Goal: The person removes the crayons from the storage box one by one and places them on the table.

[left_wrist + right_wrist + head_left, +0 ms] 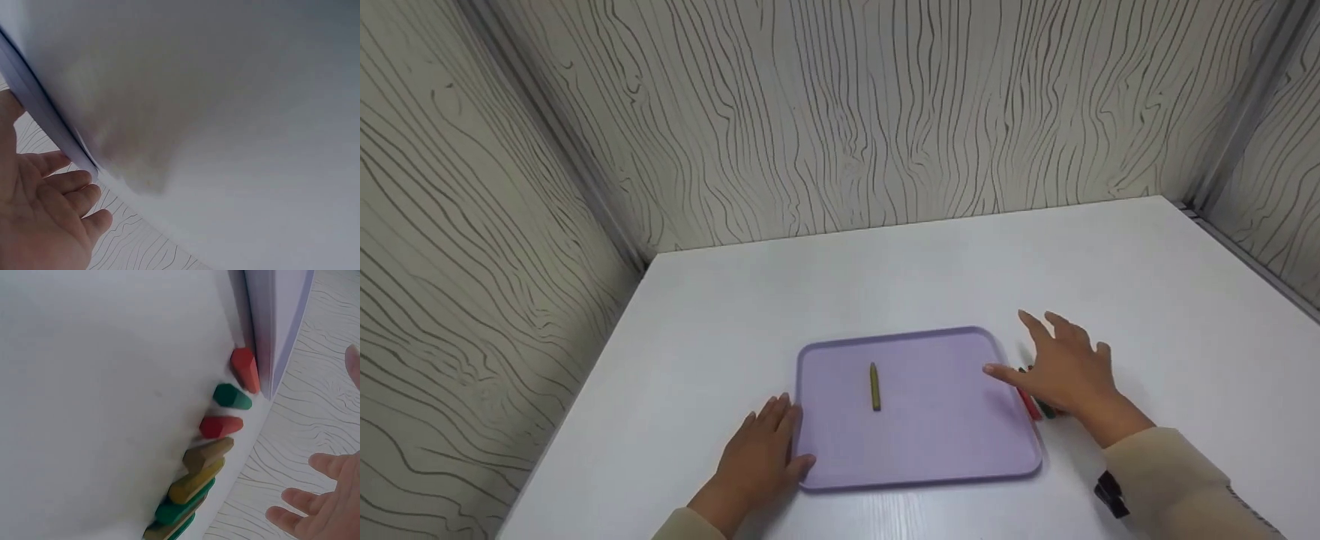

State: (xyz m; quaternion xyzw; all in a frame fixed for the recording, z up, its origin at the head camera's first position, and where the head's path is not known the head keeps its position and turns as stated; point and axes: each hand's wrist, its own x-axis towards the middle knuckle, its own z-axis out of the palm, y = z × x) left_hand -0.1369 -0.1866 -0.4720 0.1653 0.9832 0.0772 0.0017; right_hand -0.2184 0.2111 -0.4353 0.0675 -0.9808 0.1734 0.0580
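A shallow purple tray (pixel 945 427) lies on the white table, with one olive-yellow crayon (pixel 875 390) on its left half. At the tray's left side, my left hand (pixel 757 454) rests with fingers extended, touching the rim. My right hand (pixel 1069 375) hovers past the right rim, fingers spread and nothing between them. Beneath it, partly hidden by it in the head view, are several crayons. The right wrist view has them in a row: a red crayon (pixel 244 371) against the tray, then a green crayon (pixel 230 396), another red crayon (pixel 220 427), and brown, yellow and green ones.
The white table (pixel 697 322) extends around the tray. Wood-grain patterned panels (pixel 840 112) enclose it at the back and sides. A black object (pixel 1110 495) shows beside the right sleeve, its kind unclear.
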